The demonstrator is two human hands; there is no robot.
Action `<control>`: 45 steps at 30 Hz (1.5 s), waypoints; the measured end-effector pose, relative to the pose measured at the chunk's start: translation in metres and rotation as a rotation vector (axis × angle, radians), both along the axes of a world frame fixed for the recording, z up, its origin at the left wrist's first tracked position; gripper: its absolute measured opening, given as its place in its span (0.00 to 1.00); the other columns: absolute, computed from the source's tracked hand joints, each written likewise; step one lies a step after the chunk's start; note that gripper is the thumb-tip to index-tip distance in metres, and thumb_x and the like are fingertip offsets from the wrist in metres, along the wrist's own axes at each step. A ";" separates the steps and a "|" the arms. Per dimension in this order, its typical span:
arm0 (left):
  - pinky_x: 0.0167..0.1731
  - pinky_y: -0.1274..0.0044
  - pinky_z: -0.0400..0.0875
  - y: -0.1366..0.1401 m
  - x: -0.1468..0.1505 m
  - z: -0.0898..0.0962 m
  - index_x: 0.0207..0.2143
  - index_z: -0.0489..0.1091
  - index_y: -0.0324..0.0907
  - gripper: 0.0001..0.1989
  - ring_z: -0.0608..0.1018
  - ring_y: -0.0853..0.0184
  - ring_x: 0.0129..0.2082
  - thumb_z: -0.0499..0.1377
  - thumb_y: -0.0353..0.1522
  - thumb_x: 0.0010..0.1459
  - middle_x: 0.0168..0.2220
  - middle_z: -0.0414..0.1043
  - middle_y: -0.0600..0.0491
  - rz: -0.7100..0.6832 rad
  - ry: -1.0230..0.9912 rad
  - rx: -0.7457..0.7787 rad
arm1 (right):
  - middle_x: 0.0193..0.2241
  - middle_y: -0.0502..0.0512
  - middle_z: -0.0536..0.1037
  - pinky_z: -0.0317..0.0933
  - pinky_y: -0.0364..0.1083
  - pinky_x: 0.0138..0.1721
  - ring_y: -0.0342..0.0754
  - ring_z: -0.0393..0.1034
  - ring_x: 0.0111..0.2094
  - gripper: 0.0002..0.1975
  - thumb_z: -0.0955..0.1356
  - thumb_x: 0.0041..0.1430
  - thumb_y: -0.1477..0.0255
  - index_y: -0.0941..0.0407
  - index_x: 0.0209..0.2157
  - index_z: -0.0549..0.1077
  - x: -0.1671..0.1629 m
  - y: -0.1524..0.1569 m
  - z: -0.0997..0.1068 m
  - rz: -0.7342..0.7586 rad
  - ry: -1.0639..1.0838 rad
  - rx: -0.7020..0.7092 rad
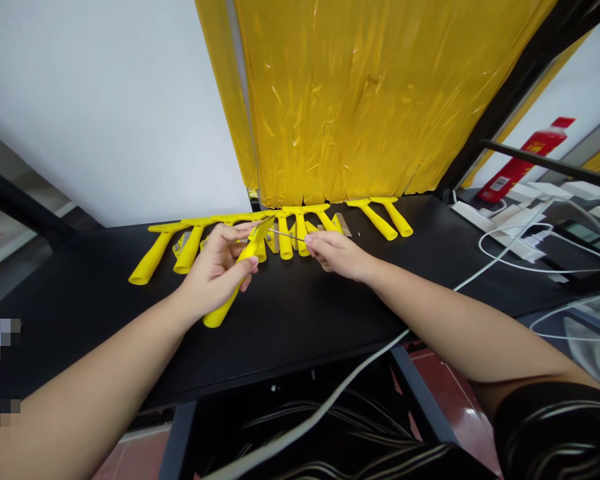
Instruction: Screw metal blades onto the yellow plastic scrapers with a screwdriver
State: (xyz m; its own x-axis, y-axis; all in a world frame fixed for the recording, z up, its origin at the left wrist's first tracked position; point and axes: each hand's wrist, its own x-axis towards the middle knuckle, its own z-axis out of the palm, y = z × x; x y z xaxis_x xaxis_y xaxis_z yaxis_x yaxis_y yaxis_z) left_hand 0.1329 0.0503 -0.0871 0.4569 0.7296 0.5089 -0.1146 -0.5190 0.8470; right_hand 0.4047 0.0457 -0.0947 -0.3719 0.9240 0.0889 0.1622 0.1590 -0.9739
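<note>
My left hand (215, 267) is closed around a yellow scraper (223, 308), its hollow handle end pointing down toward me and its head tilted up. Between the fingers of my right hand (340, 255) is a thin metal screwdriver (287, 235); its handle is hidden by the fingers. The shaft points left, with the tip at the scraper's head, though I cannot tell whether it touches a screw. Behind both hands, several more yellow scrapers (153, 259) lie in a row along the back of the black table (325, 313). Small metal-and-yellow pieces (180, 244) lie among them.
Two yellow scrapers (380, 222) lie apart at the back right. Yellow wrapping (320, 100) and a white panel (120, 100) rise behind the table. At right are a red bottle (525, 160), white power strips (505, 233) and cables. One white cable (360, 370) crosses the table's front edge.
</note>
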 end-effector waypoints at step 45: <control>0.17 0.82 0.72 -0.007 -0.009 0.001 0.52 0.67 0.54 0.19 0.77 0.77 0.28 0.60 0.22 0.66 0.71 0.59 0.48 -0.055 0.122 0.179 | 0.19 0.38 0.49 0.38 0.39 0.19 0.38 0.35 0.19 0.21 0.63 0.75 0.59 0.52 0.28 0.58 0.003 -0.006 0.005 0.233 0.253 -0.349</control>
State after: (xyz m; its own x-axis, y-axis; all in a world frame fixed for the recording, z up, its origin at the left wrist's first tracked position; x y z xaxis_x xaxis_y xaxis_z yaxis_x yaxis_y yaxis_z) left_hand 0.1244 0.0428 -0.0864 0.5597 0.6049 0.5665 -0.0487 -0.6584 0.7511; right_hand 0.4080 0.0402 -0.0892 -0.5793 0.8093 -0.0969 -0.0876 -0.1800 -0.9798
